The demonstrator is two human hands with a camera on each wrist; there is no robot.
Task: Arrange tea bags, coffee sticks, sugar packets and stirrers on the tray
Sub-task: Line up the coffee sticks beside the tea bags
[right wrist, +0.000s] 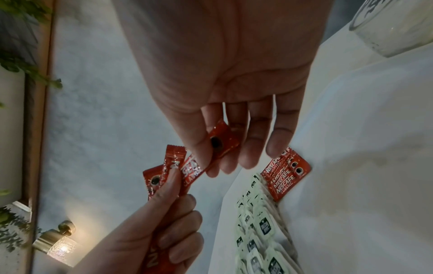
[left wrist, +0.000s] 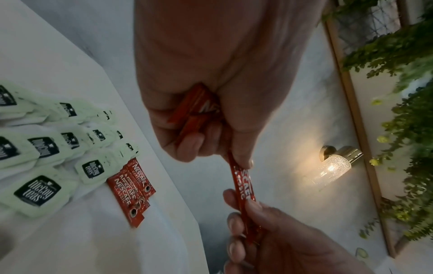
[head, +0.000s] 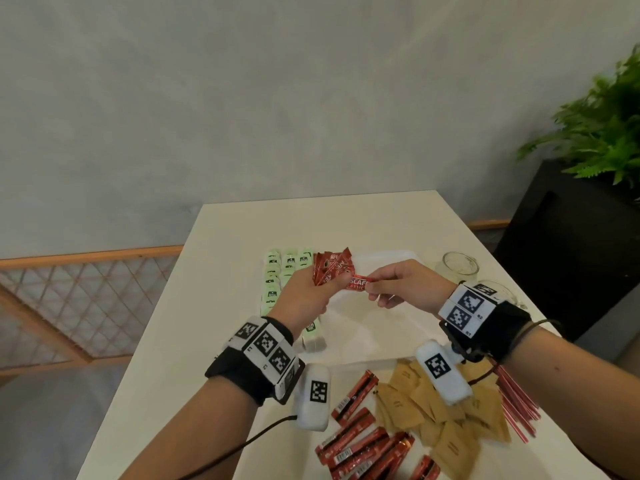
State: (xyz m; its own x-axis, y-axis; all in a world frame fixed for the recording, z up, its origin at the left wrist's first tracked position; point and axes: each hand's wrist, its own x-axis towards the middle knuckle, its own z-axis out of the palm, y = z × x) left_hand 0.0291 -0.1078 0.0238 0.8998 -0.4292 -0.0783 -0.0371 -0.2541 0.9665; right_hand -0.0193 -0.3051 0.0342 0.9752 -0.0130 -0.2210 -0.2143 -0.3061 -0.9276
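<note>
- Your left hand grips a fan of red coffee sticks above the white tray; your right hand pinches one stick by its end, the other end under your left thumb.
- Green tea bags lie in rows on the tray's left part.
- Nearer you than the tray, loose coffee sticks, brown sugar packets and red stirrers lie on the white tabletop.
- Two glass jars stand right of the tray.
- Only your wrist views show coffee sticks already lying on the tray beside the tea bags, and a lit wall lamp.
</note>
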